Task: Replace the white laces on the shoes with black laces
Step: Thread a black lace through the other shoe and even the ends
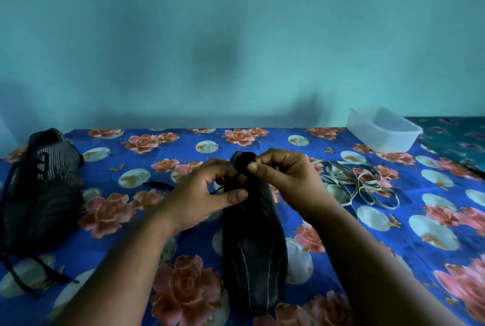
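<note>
The teal wall [236,36] fills the far half of my view, and below it lies the blue cloth with pink roses [393,233] that covers the tabletop. In the middle, toe towards me, stands the dark shoe [254,254] I am working on. Both my hands are at its far end, by the tongue. My left hand [207,194] has its grip nearly closed, thumb and fingers curled in and pinching a thin black lace [219,189] at the eyelets. My right hand [283,173] is likewise curled tight, fingertips and thumb pinching at the top of the tongue; whether a lace end sits inside that pinch I cannot tell.

At the far left lies the second shoe [39,189], dark with a grey knitted collar, already threaded with black lace that trails off near its toe. Right of my hands, the white laces [359,181] lie in a loose tangle on the cloth. Beyond them, at the far right, sits a clear plastic container [383,128]. No writing is legible anywhere.
</note>
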Tool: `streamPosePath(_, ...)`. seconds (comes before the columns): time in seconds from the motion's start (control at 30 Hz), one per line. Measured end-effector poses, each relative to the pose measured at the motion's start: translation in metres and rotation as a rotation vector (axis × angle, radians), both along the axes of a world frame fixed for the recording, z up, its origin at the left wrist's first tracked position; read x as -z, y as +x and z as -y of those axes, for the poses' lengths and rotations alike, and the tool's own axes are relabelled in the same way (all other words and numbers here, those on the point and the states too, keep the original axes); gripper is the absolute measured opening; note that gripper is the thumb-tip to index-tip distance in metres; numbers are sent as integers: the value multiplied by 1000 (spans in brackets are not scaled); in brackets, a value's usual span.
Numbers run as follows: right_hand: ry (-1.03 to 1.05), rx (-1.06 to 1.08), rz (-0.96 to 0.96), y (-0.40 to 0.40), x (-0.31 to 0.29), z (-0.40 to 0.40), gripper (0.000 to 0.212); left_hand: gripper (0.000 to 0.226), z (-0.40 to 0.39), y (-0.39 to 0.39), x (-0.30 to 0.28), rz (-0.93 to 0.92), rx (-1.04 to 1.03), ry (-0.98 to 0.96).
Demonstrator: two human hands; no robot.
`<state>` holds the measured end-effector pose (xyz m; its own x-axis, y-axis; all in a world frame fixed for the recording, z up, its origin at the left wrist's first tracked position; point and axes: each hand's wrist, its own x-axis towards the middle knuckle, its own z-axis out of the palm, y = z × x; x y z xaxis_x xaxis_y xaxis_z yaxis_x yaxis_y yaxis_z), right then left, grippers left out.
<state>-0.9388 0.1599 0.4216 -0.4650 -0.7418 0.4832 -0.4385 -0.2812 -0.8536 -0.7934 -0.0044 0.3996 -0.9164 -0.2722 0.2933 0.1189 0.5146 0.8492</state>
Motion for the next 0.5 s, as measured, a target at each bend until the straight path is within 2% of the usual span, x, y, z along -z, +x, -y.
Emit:
streamPosePath(0.07,-48,-22,198,-1,-5,-2,13,20,-5,-7,4,-57,-73,-42)
streamPosePath(0.2,-93,11,399,-10,-9,-5,14,7,-13,-11,6,-51,-91,-20)
streamPosePath(0.37,-191,35,694,-36,-19,-20,12,19,-18,-10,3,-19,-25,-65)
streamPosePath(0.5,-198,100,810,-61,-14,-26,10,18,-13,-10,6,20,-20,-78)
